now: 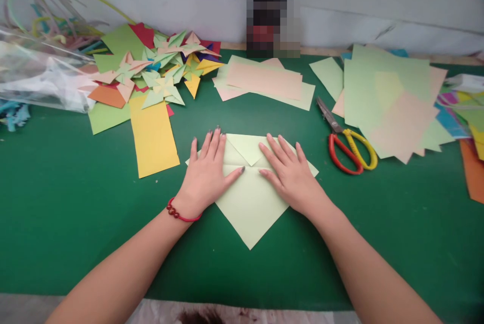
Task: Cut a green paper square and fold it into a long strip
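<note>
A pale green sheet of paper (250, 208) lies on the green tabletop with one corner pointing toward me. Its far corner is folded down, so a triangular flap (247, 148) points to the middle, where a crease runs across. Flat on the left part of the sheet rests my left hand (207, 170), fingers spread, with a red beaded bracelet at the wrist. My right hand (289, 175) lies flat on the right part, its fingers also apart. Both thumbs come close to the crease near the flap's tip. The sheet's side corners are partly covered by the hands.
Scissors (342, 140) with red and yellow handles lie at the right, beside a pile of pale paper sheets (389, 97). Paper strips (264, 82) lie behind the sheet. Folded paper stars (162, 84), a yellow rectangle (154, 137) and a clear plastic bag (45, 74) are at the left.
</note>
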{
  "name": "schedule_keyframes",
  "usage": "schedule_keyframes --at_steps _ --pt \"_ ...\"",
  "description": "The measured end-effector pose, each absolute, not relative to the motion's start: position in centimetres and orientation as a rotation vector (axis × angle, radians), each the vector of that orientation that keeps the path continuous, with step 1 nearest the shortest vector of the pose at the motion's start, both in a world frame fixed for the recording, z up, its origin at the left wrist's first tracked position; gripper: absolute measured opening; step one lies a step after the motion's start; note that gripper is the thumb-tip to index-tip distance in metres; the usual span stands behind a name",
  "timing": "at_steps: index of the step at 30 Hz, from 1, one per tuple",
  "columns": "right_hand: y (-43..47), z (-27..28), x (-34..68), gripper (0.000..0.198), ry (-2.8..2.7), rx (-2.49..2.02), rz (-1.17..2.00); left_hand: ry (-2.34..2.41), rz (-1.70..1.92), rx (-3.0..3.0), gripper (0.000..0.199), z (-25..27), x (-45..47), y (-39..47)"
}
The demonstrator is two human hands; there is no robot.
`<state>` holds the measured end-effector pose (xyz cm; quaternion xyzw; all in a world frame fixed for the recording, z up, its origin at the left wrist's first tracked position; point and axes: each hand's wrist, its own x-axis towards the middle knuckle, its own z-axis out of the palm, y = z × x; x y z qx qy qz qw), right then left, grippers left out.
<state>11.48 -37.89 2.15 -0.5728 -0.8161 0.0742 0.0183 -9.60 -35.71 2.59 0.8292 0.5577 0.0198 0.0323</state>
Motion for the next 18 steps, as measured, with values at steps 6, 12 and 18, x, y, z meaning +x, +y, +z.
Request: schedule_keyframes --at_steps 6,12,18 --pt "-37.85 2.26 11.65 0.056 -2.545 -1.772 0.246 1.707 0.08 2.524 0.078 2.67 -9.57 -35.68" --pt "-37.84 2.23 11.61 0.055 -2.536 -1.773 0.256 1.718 0.1 2.52 0.079 2.47 -9.55 -35.75" --pt "-37.93 2.37 11.67 0.055 -2.526 -1.761 0.284 1.709 0.128 2.524 0.078 2.38 -9.6 -35.75"
